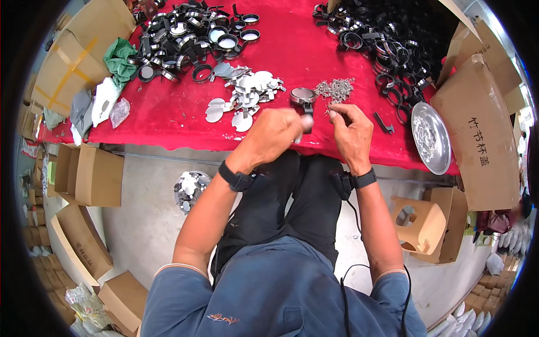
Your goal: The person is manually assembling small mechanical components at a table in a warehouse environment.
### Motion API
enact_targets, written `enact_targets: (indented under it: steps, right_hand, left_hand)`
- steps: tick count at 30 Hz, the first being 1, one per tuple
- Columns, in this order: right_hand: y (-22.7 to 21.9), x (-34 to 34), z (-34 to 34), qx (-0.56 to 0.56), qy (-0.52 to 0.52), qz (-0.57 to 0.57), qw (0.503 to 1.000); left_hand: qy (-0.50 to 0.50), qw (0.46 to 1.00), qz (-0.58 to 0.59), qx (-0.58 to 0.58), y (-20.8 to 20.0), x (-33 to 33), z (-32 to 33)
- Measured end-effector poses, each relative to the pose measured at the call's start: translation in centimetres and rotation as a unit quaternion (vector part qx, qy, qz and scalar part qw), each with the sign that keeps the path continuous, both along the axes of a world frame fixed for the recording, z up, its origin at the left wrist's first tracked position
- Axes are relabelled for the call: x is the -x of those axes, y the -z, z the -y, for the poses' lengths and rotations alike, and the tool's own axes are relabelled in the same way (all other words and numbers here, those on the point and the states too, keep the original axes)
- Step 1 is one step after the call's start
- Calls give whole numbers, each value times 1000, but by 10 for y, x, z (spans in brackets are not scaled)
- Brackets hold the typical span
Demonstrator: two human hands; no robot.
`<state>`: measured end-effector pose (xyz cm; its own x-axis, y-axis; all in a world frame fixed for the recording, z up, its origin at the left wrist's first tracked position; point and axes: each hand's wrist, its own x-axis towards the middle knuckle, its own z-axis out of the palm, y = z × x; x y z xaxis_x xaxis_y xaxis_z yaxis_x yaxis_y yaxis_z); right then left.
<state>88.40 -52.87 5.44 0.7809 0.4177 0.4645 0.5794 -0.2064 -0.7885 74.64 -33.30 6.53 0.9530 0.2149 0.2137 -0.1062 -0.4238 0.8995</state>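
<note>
My left hand [275, 132] is closed around the black handle of a round magnifier-like piece [303, 96] with a shiny disc in its ring, held at the near edge of the red table [168, 121]. My right hand [352, 130] sits just to the right, its fingertips pinched on something too small to make out, close to a heap of small metal screws [334, 89]. Flat silver discs with tabs [247, 95] lie scattered just left of the held piece.
Black ring frames are piled at the back left [191, 33] and back right [382, 39]. A metal dish [431, 137] holds small parts at the right. Cardboard boxes [480, 129] flank the table; a bucket of discs [190, 190] and a wooden stool [418, 224] stand on the floor.
</note>
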Motion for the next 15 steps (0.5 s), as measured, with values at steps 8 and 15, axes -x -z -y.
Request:
enact_targets:
  steps: [8,15]
  right_hand:
    - [10,-5,-13,22,-3,30,999]
    - [21,-16,-32,24,-31,198,979]
  left_hand:
    - [-130,976,57,-164,13,-17,-11]
    - [-54,967,52,-243,38,-58,-16]
